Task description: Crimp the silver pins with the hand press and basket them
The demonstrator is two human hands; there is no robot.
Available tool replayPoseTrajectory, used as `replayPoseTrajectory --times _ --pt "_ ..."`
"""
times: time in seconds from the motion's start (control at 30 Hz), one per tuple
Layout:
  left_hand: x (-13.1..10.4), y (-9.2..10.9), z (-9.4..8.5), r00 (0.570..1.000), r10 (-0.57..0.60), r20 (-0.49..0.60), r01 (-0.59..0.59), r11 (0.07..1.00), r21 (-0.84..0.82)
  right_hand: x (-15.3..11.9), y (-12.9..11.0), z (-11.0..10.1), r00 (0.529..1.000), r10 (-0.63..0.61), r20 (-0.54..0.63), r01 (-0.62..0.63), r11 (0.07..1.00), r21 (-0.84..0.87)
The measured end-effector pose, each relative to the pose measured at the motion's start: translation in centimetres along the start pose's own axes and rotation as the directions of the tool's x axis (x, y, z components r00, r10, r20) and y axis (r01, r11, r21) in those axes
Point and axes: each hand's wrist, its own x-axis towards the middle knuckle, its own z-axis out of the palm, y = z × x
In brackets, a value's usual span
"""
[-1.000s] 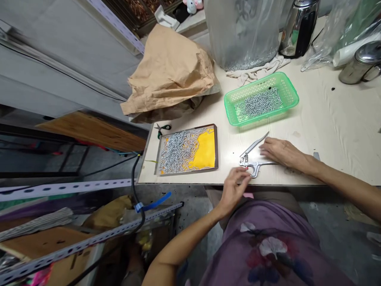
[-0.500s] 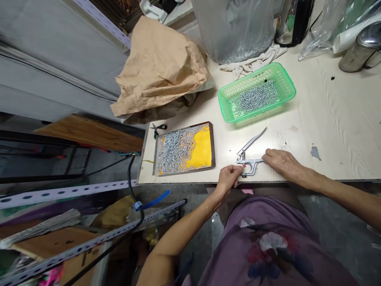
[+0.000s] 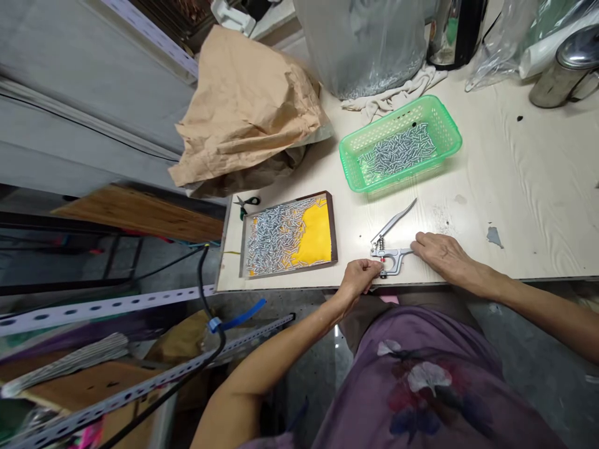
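Silver snap pliers (image 3: 397, 257) lie on the table close to its front edge, their upper handle raised away from the lower one. My right hand (image 3: 437, 251) is closed on the end of the lower handle. At the jaws, the fingertips of my left hand (image 3: 359, 276) are pinched together; whatever they hold is too small to make out. Left of the pliers is a shallow tray (image 3: 334, 227) with a yellow bottom, partly covered by small silver metal pieces (image 3: 276, 237). Behind the pliers a green plastic basket (image 3: 402, 181) holds more such pieces.
Small scissors (image 3: 246, 204) lie by the tray's far left corner. A brown paper bag (image 3: 253, 112) stands at the back left, beside a large clear plastic bag (image 3: 365, 50) and a cloth (image 3: 393, 96). A metal jug (image 3: 559, 75) stands at the far right.
The view has shifted slightly. My hands keep their places at the pliers, and the left fingertips have moved a little closer into the jaws.
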Motion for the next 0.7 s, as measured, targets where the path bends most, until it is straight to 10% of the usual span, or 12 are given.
replayPoseTrajectory --times 0.7 --pt "0.0 -0.3 0.1 1.000 0.011 -0.002 -0.011 0.999 0.049 4.6 5.5 0.1 0.990 -0.143 0.004 0.143 0.985 -0.093"
